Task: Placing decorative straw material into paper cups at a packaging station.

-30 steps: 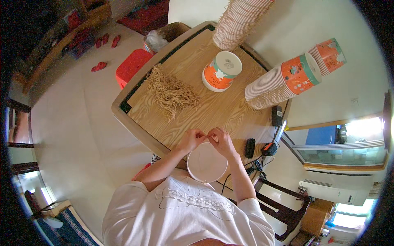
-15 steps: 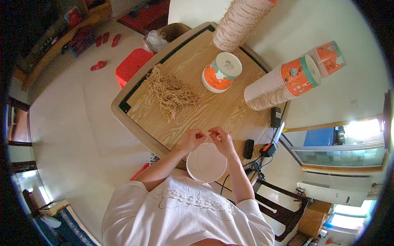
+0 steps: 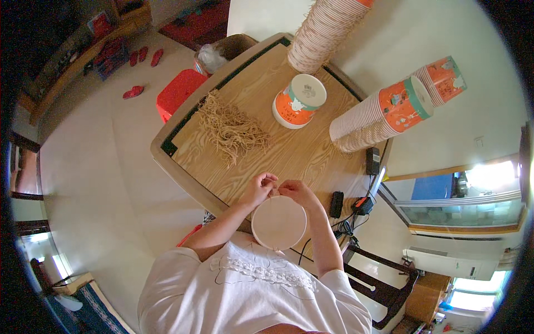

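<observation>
A round white paper tub point(image 3: 278, 222) is up against my shirt, its pale round opening facing me. At its far rim my left hand point(image 3: 259, 189) has its thumb and fingers pinched together; whatever is between them is too small to make out. My right hand point(image 3: 297, 192) is curled beside it, fingertips down at the same rim, and what they grip is hidden. Beyond my hands a loose heap of brown paper twine point(image 3: 236, 132) lies on the wooden table point(image 3: 194, 161). Further back stands an orange and white paper tub point(image 3: 300, 103), bottom up.
Tall stacks of nested tubs, one at the back point(image 3: 328, 36) and one at the right point(image 3: 378, 114), have twine strands hanging off them. A black power adapter point(image 3: 372, 161), a small black box point(image 3: 336, 204) and cables lie along the right edge. A red stool point(image 3: 181, 92) stands beyond the left edge.
My right hand has come down and left onto the tub's rim. My left fingers have lifted slightly. The tub has shifted a little.
</observation>
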The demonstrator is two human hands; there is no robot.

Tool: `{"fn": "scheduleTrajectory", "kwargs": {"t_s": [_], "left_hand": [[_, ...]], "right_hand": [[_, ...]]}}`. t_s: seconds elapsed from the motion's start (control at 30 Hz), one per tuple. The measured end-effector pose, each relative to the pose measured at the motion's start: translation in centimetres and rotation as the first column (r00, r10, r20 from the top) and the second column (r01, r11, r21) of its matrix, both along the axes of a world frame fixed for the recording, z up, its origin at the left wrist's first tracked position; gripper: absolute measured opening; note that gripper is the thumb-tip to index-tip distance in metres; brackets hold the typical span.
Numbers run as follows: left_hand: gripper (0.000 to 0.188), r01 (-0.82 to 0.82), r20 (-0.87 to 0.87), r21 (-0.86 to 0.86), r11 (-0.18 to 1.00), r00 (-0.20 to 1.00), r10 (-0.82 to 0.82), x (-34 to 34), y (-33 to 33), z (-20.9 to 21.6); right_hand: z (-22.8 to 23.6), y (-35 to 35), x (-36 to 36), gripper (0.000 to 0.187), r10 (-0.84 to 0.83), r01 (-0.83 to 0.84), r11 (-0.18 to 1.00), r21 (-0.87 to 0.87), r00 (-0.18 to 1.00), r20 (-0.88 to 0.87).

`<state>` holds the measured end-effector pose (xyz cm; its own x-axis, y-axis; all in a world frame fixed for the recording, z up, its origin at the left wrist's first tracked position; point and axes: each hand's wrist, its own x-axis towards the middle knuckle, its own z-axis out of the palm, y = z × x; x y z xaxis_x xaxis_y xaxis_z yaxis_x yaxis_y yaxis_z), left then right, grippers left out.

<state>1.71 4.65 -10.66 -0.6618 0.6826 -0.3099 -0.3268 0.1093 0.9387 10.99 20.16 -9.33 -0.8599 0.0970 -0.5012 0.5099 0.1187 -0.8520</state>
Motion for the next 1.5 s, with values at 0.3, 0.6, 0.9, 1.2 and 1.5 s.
{"fn": "scheduleTrajectory", "kwargs": {"t_s": [0.3,0.6,0.9,1.2,1.5], "left_hand": [[0.014,0.119,0.506,0.211,0.97,0.836,-0.212,-2.5,-0.8,0.2],[0.026,0.405,-0.199,-0.235,0.884,0.87,-0.452,-2.1,0.6,0.0],[0.021,0.384,-0.125,-0.222,0.896,0.901,-0.416,-1.3,1.3,-4.4],[0.019,0.227,-0.08,-0.172,0.959,0.967,-0.244,-0.4,1.1,-3.6],[0.021,0.212,-0.139,-0.234,0.949,0.959,-0.249,-0.7,0.7,-2.7]], "right_hand": [[0.6,0.3,0.9,0.021,0.005,-0.012,0.993,-0.114,0.998,-0.068],[0.0,2.4,-0.5,0.017,0.434,-0.432,0.901,0.049,0.9,-0.05],[-1.9,0.3,-0.5,0.011,0.061,-0.009,0.957,0.289,0.983,-0.173],[1.9,0.7,-1.1,0.02,0.049,-0.049,0.999,0.009,0.926,-0.374],[3.1,1.7,-1.1,0.009,0.211,-0.153,0.887,0.437,0.973,-0.087]]}}
